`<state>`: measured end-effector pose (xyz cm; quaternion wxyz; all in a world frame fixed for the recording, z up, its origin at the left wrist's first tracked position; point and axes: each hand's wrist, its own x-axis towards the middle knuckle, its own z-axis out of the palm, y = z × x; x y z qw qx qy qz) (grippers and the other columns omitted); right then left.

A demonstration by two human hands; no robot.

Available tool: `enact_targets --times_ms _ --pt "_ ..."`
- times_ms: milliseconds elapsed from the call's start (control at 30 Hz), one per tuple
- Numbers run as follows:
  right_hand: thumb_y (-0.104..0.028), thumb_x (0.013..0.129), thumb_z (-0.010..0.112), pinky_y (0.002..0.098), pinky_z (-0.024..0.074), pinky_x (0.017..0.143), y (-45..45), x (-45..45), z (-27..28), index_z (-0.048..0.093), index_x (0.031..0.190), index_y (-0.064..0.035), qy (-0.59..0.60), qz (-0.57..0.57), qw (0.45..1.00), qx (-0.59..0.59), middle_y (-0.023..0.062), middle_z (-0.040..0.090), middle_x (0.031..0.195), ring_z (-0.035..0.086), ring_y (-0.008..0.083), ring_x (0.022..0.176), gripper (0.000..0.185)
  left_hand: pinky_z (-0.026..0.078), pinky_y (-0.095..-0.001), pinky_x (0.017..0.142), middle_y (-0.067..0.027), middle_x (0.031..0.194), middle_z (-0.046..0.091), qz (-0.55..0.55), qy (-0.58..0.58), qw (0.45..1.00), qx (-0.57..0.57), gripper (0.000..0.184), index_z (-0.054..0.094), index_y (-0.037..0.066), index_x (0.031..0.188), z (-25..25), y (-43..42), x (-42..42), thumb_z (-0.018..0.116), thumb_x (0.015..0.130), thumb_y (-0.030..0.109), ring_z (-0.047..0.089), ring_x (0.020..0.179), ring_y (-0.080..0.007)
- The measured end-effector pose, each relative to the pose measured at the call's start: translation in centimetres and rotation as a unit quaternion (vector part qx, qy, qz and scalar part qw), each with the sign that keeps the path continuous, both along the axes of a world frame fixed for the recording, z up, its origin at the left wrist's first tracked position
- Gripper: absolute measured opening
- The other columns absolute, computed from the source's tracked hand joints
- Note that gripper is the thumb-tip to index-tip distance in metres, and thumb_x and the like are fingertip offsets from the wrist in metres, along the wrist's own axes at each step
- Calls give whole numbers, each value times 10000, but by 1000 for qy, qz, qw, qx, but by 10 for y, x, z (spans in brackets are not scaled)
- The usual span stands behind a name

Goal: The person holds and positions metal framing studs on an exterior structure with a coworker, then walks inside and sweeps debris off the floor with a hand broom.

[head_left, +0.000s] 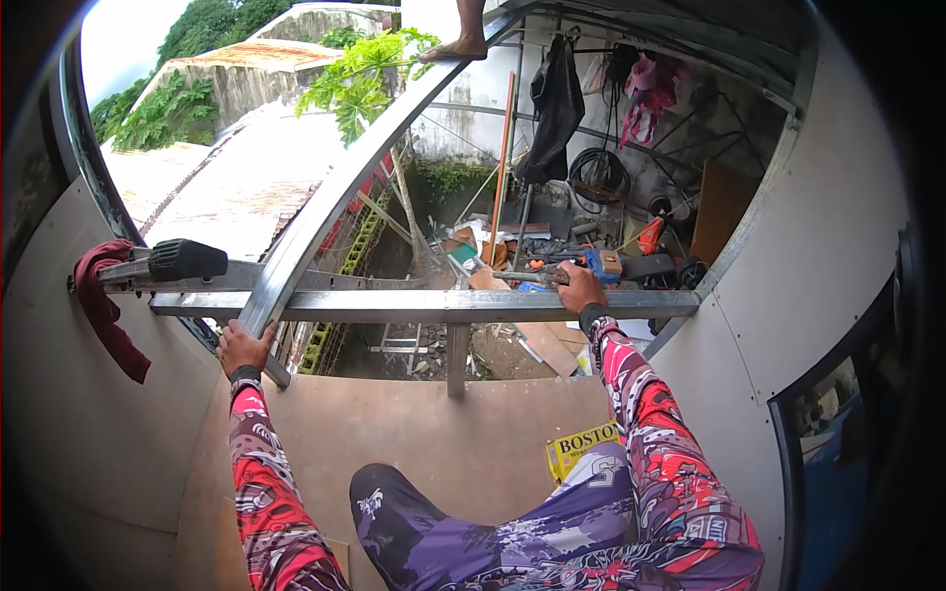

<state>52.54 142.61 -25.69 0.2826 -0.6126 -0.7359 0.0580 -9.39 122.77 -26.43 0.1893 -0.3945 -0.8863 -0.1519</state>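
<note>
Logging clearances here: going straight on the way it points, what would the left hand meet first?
Likely the horizontal metal bar, just ahead of the left hand, though depth is unclear.

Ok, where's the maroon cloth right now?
In the head view, the maroon cloth hangs at the far left, draped over the metal rail, left of the black cap and the left hand.
</note>
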Motion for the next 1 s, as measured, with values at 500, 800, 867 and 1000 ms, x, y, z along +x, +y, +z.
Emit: enact_targets --times_ms 500,800,867,1000 --pt "-246 826 686 505 524 882 -3 -1 2 675 1174 -190 -1 3 1000 8 200 717 1020 671 401 1011 353 462 -503 953 -214 1139 626 -3 2 1000 -3 898 557 -8 1138 -1 0 -2 587 780 814 602 1127 -380" --pt "-241 818 677 520 515 896 1 1 -2 670 1180 -192 -10 2 1000 8 205 716 1013 666 415 1012 365 468 -502 935 -214 1125 627 -3 17 1000 6 875 563 -1 1112 -1 -1 0 584 785 811 610 1103 -381" --pt "-242 819 676 520 515 897 0 1 -2 669 1180 -193 -8 5 1000 9 206 715 1015 666 415 1013 365 469 -501 933 -214 1125 627 -4 20 1000 8 868 563 0 1111 -2 0 -1 587 787 804 610 1103 -381" --pt "-247 823 682 513 517 898 1 1 -2 668 1181 -196 -5 7 1000 7 207 714 1024 666 412 1020 363 469 -498 935 -212 1128 625 -4 16 1000 7 859 562 0 1110 -2 0 -1 592 790 796 608 1105 -383"
